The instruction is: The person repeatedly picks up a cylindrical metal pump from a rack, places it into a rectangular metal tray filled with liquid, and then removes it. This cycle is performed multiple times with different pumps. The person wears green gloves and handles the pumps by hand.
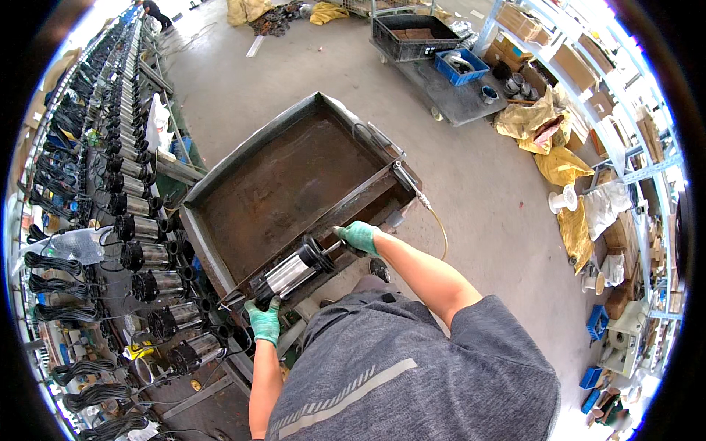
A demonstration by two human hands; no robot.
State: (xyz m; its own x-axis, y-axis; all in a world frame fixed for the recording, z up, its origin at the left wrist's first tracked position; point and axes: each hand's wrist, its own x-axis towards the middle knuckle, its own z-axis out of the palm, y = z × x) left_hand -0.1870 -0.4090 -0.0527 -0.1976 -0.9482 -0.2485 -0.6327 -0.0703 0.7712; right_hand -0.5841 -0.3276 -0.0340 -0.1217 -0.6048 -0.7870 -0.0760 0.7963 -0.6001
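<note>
A submersible pump (288, 275) with a shiny steel body and black ends lies along the near edge of a large rusty metal tank (254, 145). My left hand (263, 322), in a green glove, grips the pump's lower-left black end, thumb and finger on either side. At its upper-right end a short metal rod (335, 246) sticks out. My gloved right hand (359, 236) is closed around the rod's outer end; its fingertips are partly hidden. A pale hose (443, 234) runs from a fitting at the tank's right corner.
On my left stands a long bench with rows of similar pumps (145, 255) and coiled black cables (59, 285). A flat cart (448, 92) carries a black crate (414, 37) and a blue bin (461, 67). Yellow sacks (562, 167) lie beside shelving (647, 170) at right.
</note>
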